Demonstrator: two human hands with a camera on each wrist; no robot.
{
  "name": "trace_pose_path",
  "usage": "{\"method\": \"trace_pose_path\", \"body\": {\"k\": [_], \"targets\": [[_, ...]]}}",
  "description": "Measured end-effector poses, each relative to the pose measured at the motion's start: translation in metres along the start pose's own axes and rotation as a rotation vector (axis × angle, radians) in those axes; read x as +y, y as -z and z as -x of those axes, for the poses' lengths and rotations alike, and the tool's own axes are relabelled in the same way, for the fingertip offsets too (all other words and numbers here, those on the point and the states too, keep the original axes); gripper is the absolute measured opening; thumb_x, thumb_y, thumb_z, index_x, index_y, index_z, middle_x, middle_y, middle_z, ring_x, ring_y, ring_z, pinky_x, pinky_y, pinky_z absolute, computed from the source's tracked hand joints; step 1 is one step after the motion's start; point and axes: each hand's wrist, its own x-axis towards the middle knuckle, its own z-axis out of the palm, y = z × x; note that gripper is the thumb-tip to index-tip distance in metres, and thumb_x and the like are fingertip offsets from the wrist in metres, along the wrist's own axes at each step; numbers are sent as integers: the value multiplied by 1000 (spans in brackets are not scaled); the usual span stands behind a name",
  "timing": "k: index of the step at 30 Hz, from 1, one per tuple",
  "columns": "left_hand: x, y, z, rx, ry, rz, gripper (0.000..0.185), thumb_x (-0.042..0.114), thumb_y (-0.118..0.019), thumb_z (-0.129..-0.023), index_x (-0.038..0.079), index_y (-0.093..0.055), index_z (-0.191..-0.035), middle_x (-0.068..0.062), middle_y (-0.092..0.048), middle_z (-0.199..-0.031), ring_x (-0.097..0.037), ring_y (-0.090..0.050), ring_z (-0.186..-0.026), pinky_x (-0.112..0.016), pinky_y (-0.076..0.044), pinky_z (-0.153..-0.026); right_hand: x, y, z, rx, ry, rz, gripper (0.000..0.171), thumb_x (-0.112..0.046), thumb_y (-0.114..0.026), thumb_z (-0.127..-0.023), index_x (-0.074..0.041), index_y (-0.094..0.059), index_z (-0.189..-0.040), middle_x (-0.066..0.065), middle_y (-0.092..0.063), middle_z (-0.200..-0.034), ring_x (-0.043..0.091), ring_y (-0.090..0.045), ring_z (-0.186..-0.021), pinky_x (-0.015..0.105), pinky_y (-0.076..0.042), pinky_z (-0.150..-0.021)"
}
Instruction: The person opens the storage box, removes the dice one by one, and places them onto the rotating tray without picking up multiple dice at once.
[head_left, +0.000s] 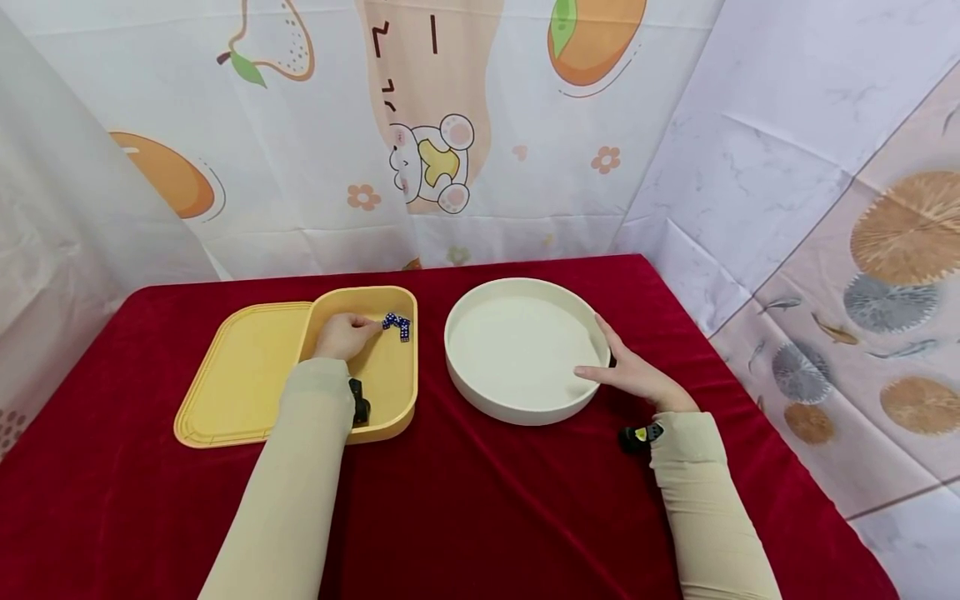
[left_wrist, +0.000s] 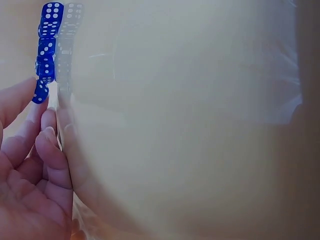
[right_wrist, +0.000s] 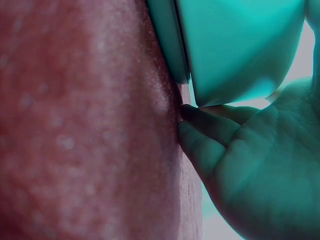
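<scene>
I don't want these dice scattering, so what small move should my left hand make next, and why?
I'd probably ease the nearest die gently away from the other dice. Your left hand already pinches it, but it sits right beside its neighbours in the box, so a quick tug could knock them.
</scene>
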Motion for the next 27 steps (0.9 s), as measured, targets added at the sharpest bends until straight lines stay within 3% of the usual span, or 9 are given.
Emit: {"method": "trace_pose_path", "body": {"k": [6, 13, 19, 22, 27], "targets": [[3, 2, 0, 16, 22, 25, 40, 34, -62, -95, 0, -69, -116, -16, -66, -118, -21, -53, -93, -27, -42, -77, 0, 0, 1, 4, 4, 10, 107, -36, -72, -88, -25, 7, -160, 7, 6, -167, 35, 0, -153, 62, -10, -119], [6, 3, 4, 42, -1, 34, 34, 28, -64, -92, 0, -72, -110, -14, -71, -103, -16, -57, -83, -24, -44, -70, 2, 1, -3, -2, 16, -4, 107, -36, -72, -89, -25, 7, -160, 4, 6, -167, 32, 1, -153, 61, -9, -120], [8, 4, 1, 29, -59, 61, 39, 30, -59, -96, 0, -68, -120, -18, -71, -110, -20, -65, -83, -32, -51, -81, 1, 2, -5, -5, 9, -11, 107, -37, -72, -89, -24, 7, -160, 3, 6, -167, 30, 1, -153, 60, -9, -120], [15, 5, 2, 23, -63, 101, 40, 29, -56, -98, 2, -65, -125, -20, -68, -115, -24, -66, -84, -38, -50, -88, 2, 1, -4, -2, -2, -5, 108, -38, -72, -88, -24, 7, -160, 5, 6, -167, 32, 1, -153, 61, -9, -120], [35, 7, 5, 33, -85, 140, 41, 30, -52, -101, 5, -63, -131, -20, -68, -116, -30, -65, -93, -35, -49, -86, 3, 0, -2, 8, -7, -9, 108, -36, -72, -88, -23, 7, -160, 6, 5, -167, 32, 0, -153, 60, -10, -120]]}}
